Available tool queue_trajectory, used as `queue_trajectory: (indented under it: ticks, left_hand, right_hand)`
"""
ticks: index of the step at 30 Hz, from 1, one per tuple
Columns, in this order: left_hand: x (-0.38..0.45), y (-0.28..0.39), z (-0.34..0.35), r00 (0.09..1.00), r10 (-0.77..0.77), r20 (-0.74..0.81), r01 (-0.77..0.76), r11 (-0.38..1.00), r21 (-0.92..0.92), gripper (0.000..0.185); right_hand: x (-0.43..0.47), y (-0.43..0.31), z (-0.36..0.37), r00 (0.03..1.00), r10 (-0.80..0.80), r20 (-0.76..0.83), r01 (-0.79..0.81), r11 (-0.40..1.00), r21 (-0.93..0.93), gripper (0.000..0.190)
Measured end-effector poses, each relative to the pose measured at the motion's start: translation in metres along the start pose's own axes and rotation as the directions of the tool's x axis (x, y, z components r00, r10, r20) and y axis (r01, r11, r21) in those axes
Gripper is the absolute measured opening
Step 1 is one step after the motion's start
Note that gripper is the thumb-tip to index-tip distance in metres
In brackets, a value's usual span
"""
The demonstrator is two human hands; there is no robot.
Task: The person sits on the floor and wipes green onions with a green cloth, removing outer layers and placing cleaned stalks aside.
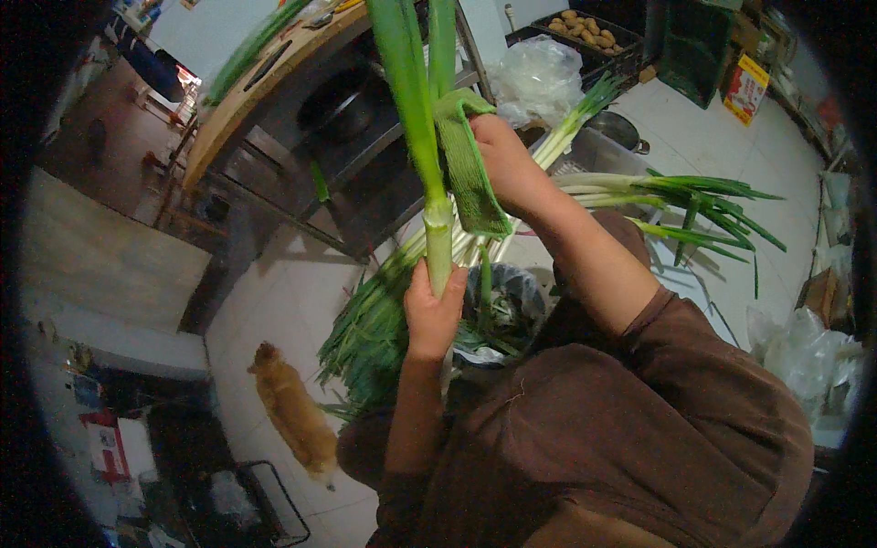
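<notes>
My left hand [433,312] is closed around the pale stalk of a large green onion [438,240], held upright in front of me with its green leaves reaching the top edge. Beside the leaves, my right hand [503,161] grips a green cloth [469,171], which hangs down along the stalk's right side. Behind and below lies a heap of green onions [384,322], leaves towards the left. More green onions [610,188] lie at the right, leaves outward. A lined bin [510,291] with leaf scraps stands below my hands.
A brown dog [294,411] is on the tiled floor at the left. A wooden-edged table [226,130] with a metal rack stands upper left. Upper right are a crate of potatoes [586,31], a plastic bag [538,72], a pot [613,130] and a green crate [692,55].
</notes>
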State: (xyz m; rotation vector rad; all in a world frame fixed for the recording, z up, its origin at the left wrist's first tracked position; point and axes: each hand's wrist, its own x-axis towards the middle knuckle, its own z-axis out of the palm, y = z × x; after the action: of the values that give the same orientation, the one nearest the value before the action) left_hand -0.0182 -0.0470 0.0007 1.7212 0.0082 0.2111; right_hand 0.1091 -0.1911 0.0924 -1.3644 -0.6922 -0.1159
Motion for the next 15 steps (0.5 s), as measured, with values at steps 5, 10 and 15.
queue_trajectory:
  ticks: [5,10,15]
  left_hand:
    - [-0.003,0.004,0.005,0.997,-0.070,0.028,0.072,0.994,-0.085,0.018]
    - [-0.002,-0.006,-0.003,0.999,0.038,0.018,-0.040,0.994,0.103,0.023]
    - [0.001,-0.001,0.001,0.999,0.051,0.018,-0.054,0.977,0.205,0.022]
  right_hand:
    - [-0.014,-0.002,0.009,0.997,-0.075,0.008,0.074,0.993,0.091,0.024]
    - [-0.017,-0.012,0.003,0.998,0.050,0.032,-0.056,0.967,0.249,0.022]
    - [-0.010,0.003,0.004,0.981,-0.067,-0.184,0.090,0.989,0.120,0.019]
